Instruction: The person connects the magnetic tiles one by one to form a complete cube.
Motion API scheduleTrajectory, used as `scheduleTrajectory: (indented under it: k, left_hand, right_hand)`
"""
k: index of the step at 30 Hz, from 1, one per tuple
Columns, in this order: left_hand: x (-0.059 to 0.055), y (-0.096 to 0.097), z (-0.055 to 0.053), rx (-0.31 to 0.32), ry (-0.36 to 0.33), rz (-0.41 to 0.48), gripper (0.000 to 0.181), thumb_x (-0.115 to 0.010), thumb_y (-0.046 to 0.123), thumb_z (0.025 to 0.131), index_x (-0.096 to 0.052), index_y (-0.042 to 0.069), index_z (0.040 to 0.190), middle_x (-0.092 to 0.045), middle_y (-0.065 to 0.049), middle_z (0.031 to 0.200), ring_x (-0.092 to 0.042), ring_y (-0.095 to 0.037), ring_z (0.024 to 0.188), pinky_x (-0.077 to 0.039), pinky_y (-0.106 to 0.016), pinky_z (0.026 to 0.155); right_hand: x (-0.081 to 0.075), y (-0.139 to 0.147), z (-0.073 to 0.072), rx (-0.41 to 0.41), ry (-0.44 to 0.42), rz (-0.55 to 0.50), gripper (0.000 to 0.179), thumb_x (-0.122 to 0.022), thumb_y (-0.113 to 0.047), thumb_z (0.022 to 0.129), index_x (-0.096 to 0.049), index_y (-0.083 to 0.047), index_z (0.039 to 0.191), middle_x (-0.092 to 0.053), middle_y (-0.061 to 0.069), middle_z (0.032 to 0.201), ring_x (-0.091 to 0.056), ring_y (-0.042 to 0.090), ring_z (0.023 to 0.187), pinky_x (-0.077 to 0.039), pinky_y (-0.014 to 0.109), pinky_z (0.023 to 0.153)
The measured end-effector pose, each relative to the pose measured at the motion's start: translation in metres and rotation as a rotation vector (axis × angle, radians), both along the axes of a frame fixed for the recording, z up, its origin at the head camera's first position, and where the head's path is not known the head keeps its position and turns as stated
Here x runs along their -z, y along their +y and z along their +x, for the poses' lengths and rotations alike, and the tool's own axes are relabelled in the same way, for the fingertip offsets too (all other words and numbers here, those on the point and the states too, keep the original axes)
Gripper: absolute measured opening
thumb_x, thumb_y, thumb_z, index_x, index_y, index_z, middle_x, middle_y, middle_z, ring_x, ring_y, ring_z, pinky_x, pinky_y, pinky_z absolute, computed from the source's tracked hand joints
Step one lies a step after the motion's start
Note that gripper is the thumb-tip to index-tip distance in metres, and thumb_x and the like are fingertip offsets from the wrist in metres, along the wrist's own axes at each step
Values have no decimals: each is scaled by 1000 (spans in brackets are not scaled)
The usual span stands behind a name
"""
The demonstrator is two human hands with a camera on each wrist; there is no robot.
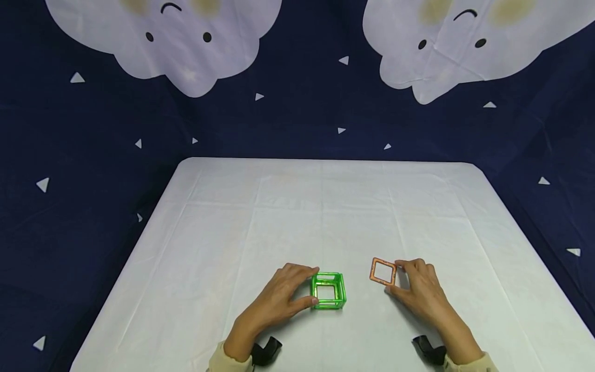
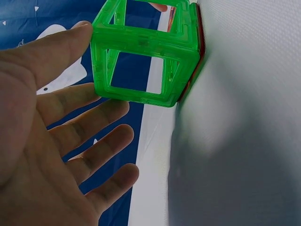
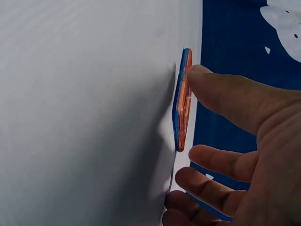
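A green see-through cube of open-frame magnetic tiles (image 1: 328, 282) stands on the white table. My left hand (image 1: 276, 294) pinches its left side with thumb and index fingertips, the other fingers spread out below in the left wrist view. Along the cube's table-side face runs a thin red layer (image 2: 201, 33). To the right, my right hand (image 1: 423, 292) holds an orange square magnetic tile (image 1: 373, 268) by its right edge, between thumb and index finger. Seen edge-on in the right wrist view, the tile has a blue layer (image 3: 175, 113) against its table side.
The white cloth-covered table (image 1: 321, 206) has faint creases. Behind and around it hangs a dark blue cloth (image 1: 302, 119) with white clouds and small triangles. A black wrist strap piece (image 1: 266, 351) sits at the left wrist, another (image 1: 428, 351) at the right.
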State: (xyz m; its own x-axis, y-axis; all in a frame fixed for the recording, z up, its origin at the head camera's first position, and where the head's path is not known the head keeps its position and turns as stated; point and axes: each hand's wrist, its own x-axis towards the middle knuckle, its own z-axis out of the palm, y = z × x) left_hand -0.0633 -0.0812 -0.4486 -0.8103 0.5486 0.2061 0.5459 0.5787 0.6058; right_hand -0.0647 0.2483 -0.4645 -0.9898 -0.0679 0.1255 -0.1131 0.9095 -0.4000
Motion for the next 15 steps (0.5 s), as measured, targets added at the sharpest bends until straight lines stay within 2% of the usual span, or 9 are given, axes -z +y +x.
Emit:
scheduleTrajectory:
  k: [15]
  left_hand:
    - [2,0,3,-35,20,32,56,-69,39,83,-53,17,132,-60,4,125,-51,-13,118,-41,-39,97]
  right_hand:
    - [2,6,-6,-49,-30,14,61,-81,-26,69,-59,-3,122,-55,14,104,-44,29,92,-34,39,74]
